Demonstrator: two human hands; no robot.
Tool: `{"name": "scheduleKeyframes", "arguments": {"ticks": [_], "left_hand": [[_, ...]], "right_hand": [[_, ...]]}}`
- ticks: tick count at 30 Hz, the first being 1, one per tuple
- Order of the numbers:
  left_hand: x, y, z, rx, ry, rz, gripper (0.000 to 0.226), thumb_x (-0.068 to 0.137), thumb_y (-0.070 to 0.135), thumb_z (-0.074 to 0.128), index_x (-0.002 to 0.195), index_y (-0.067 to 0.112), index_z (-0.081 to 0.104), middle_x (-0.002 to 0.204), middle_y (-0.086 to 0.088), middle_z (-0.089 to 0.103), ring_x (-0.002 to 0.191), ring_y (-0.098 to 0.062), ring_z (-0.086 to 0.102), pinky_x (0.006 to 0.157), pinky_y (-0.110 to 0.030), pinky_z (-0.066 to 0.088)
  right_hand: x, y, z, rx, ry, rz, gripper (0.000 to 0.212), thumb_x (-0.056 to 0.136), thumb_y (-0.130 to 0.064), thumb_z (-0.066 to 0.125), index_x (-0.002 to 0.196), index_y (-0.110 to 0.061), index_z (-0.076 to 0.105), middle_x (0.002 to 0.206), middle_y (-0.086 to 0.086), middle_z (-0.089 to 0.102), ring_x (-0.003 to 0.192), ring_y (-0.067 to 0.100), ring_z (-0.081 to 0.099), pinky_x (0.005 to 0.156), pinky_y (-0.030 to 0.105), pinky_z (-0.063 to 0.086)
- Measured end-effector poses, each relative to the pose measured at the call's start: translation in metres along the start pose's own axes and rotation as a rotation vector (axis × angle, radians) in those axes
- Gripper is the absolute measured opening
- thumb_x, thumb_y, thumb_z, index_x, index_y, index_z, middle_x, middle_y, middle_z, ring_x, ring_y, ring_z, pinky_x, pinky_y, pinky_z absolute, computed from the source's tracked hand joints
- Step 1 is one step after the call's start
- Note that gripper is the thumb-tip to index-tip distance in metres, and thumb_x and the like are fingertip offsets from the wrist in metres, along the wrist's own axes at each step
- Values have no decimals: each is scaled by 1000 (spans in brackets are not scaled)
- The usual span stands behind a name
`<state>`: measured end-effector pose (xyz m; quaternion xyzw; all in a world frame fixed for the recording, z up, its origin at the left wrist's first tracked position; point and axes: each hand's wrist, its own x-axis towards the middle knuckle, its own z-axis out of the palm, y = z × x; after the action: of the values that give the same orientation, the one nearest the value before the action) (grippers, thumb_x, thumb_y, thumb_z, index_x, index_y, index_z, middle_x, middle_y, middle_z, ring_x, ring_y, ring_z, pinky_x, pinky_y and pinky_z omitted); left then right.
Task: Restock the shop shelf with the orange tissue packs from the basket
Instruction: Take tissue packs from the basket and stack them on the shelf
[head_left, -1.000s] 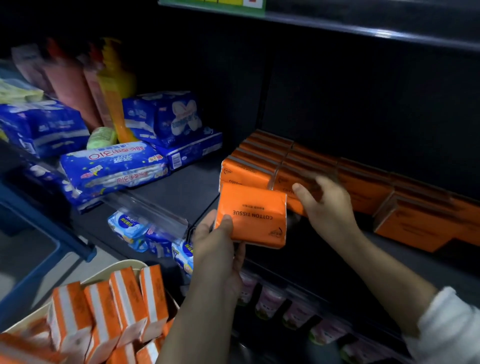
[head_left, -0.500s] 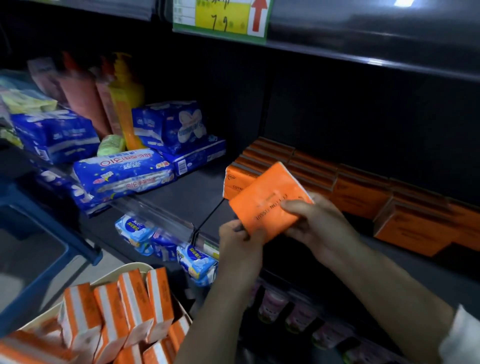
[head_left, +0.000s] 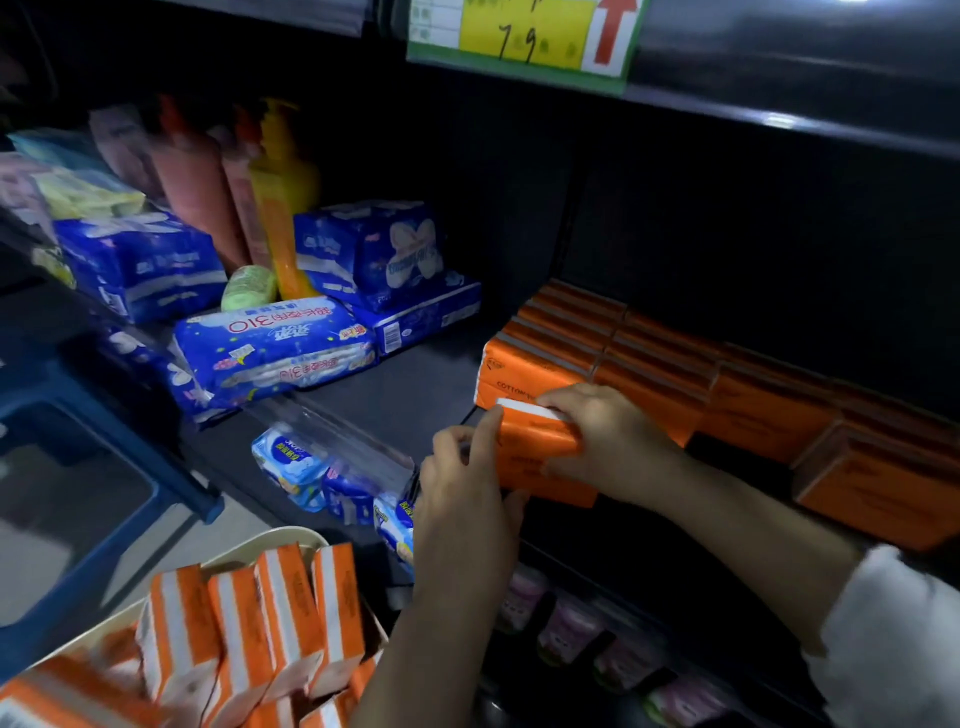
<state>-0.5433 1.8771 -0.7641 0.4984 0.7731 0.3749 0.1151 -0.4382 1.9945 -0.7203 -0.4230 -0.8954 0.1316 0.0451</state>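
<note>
Centre of frame: both hands on one orange tissue pack (head_left: 537, 441) at the shelf (head_left: 410, 384) front edge. Left hand (head_left: 467, 499) pinches its left end, thumb up along the side. Right hand (head_left: 615, 441) has its fingers (head_left: 558, 401) curled over the top, clamped on it. The pack sits just in front of the stacked orange packs (head_left: 597, 348), centre right. Basket (head_left: 270, 540) at lower left holds more orange-white packs (head_left: 291, 618). Blue packs (head_left: 270, 343) at left, price tag (head_left: 524, 36) at top.
</note>
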Motion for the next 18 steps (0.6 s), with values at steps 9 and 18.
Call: {"name": "scheduleKeyframes", "arguments": {"ticks": [9,18], "left_hand": [[25,-14,10,-156,13,9,59,88,11,56,140,30,36,125,-1,44,107,-22,53,86,-27,40],[43,-28,14,-128,-62,42,73,89,7,54,150,23,17,154,-7,20,131,-27,39,101,-32,36]], "right_hand": [[-17,5,16,-3,254,24,46,73,-24,74,112,-23,49,110,-2,48,103,20,55,78,29,43],[5,-10,39,-157,501,-11,36,66,-16,79,91,-14,54,93,6,52,85,26,58,53,24,32]]}}
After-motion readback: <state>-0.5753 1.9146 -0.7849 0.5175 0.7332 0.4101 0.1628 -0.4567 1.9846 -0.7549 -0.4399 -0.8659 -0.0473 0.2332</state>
